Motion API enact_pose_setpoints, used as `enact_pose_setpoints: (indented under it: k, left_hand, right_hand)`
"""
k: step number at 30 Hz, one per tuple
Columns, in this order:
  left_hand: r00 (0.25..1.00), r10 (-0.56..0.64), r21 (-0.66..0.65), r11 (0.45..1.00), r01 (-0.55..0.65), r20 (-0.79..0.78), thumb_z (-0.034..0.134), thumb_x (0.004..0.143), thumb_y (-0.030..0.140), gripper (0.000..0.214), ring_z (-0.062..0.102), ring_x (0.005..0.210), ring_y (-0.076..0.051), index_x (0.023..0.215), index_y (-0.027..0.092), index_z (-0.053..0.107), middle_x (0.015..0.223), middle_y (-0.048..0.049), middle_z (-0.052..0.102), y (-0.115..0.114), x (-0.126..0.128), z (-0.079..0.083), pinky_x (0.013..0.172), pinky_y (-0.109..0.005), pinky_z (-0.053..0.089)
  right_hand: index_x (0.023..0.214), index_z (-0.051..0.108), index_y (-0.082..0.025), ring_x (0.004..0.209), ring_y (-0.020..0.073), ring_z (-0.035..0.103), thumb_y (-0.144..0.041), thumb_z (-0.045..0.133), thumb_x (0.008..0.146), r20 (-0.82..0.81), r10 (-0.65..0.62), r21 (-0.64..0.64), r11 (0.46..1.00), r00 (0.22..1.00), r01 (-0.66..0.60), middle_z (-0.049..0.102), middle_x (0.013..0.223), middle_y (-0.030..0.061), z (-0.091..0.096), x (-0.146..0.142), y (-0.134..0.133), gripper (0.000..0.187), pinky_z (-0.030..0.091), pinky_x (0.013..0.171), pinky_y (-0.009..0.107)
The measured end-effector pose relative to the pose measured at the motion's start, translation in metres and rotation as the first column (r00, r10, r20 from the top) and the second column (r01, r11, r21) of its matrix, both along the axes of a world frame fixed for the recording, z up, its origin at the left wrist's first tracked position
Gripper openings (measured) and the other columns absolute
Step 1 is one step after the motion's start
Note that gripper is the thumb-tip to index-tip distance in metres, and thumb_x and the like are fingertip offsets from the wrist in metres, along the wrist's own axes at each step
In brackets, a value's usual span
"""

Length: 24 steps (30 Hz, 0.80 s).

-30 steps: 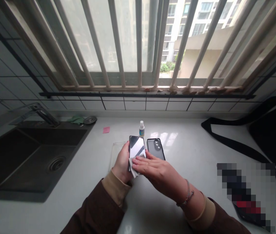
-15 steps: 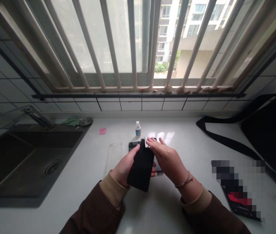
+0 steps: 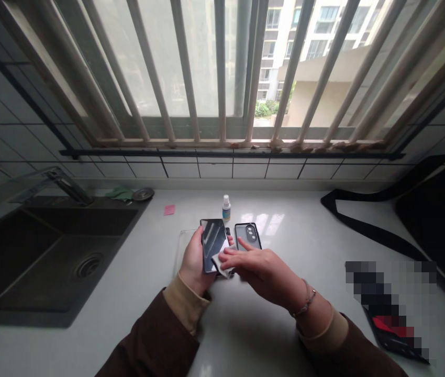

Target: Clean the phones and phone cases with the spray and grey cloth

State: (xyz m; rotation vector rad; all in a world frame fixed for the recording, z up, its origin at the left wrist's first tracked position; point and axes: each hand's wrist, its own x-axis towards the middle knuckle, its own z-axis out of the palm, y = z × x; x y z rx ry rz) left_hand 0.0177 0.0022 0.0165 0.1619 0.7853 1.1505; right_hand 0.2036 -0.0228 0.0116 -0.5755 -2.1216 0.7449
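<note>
My left hand (image 3: pixel 195 259) grips a smartphone (image 3: pixel 213 238) along its sides, its glossy dark face turned up and reflecting the window. Against the phone's lower right corner, my right hand (image 3: pixel 257 269) presses a small white wipe (image 3: pixel 221 262) under its fingers. Just beyond the right hand lies a black-rimmed phone case (image 3: pixel 242 234) with camera openings, partly covered by that hand. A clear phone case (image 3: pixel 182 245) lies partly behind my left hand. Something dark, mostly hidden, shows between the held phone and the black-rimmed case.
Behind the phone stands a small white bottle (image 3: pixel 226 212), with a pink paper note (image 3: pixel 169 210) to its left. A dark sink (image 3: pixel 104 272) with a faucet (image 3: pixel 69 186) takes up the left side. To the right are a black bag strap (image 3: pixel 367 220) and a partly pixelated dark-and-red item (image 3: pixel 395 330).
The phone has turned from its matte black side to its glossy side. My right hand has moved down with the wipe onto its lower corner, uncovering the black-rimmed case. The view has shifted slightly.
</note>
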Motion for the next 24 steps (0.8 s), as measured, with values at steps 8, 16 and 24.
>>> enact_pose_setpoints:
  k: [8,16,24]
  left_hand:
    - [0.998,-0.001,0.076,0.997,0.005,-0.057,0.037,0.108,0.044,0.056,0.077,0.078,-0.027,0.110,0.002,0.073,0.092,-0.0220,0.079,0.000,-0.002,0.009,0.078,-0.039,0.064]
    - [0.874,-0.485,0.028,0.873,0.486,-0.031,0.037,0.107,0.054,0.068,0.078,0.074,-0.029,0.113,-0.003,0.073,0.094,-0.0272,0.078,-0.011,0.002,0.010,0.073,-0.038,0.063]
    - [0.933,-0.360,0.013,0.933,0.360,0.000,0.041,0.107,0.046,0.051,0.076,0.064,-0.028,0.120,0.007,0.071,0.086,-0.0169,0.079,-0.007,0.000,0.008,0.062,-0.037,0.061]
  right_hand:
    - [0.122,0.078,-0.024,0.115,0.0268,0.076,-0.041,0.058,0.107,-0.340,-0.290,-0.499,0.862,0.895,0.089,0.081,0.121,0.0067,0.005,0.004,0.003,0.031,0.060,0.107,0.048]
    - [0.124,0.077,-0.024,0.119,0.0295,0.073,-0.044,0.058,0.106,-0.211,-0.667,-0.380,0.730,0.715,0.568,0.080,0.122,0.0080,-0.009,0.014,0.019,0.034,0.056,0.109,0.048]
    - [0.122,0.071,-0.030,0.144,0.0248,0.056,-0.018,0.049,0.108,-0.048,-0.294,-0.068,0.954,0.954,0.291,0.076,0.133,0.0022,-0.009,0.005,0.009,0.029,0.035,0.129,0.052]
